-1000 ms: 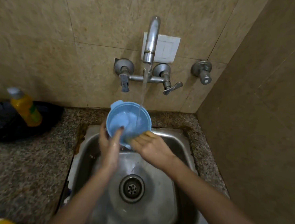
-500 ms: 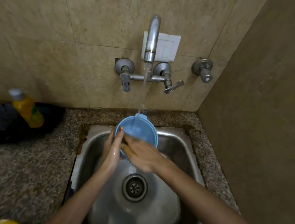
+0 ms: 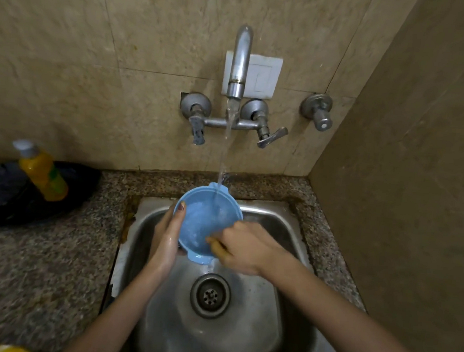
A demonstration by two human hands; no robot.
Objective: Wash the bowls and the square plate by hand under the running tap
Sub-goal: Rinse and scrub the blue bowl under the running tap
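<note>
A light blue plastic bowl [image 3: 202,223] with small side tabs is held tilted over the steel sink [image 3: 264,305], under the water stream from the wall tap [image 3: 240,64]. My left hand [image 3: 167,236] grips its left rim, thumb over the edge. My right hand [image 3: 247,248] holds a yellowish scrubber [image 3: 215,244] against the bowl's lower right inside. Water runs into the bowl. No other bowl or square plate shows.
A yellow dish-soap bottle [image 3: 42,172] lies on a black tray [image 3: 6,206] on the speckled granite counter [image 3: 34,271] to the left. A drain [image 3: 210,295] sits mid-sink. A side wall [image 3: 420,192] closes the right. Something yellow [image 3: 5,349] peeks in at the bottom left edge.
The bowl has dropped lower and turned its opening up toward me. My right hand has shifted from the rim to scrubbing inside the lower right part.
</note>
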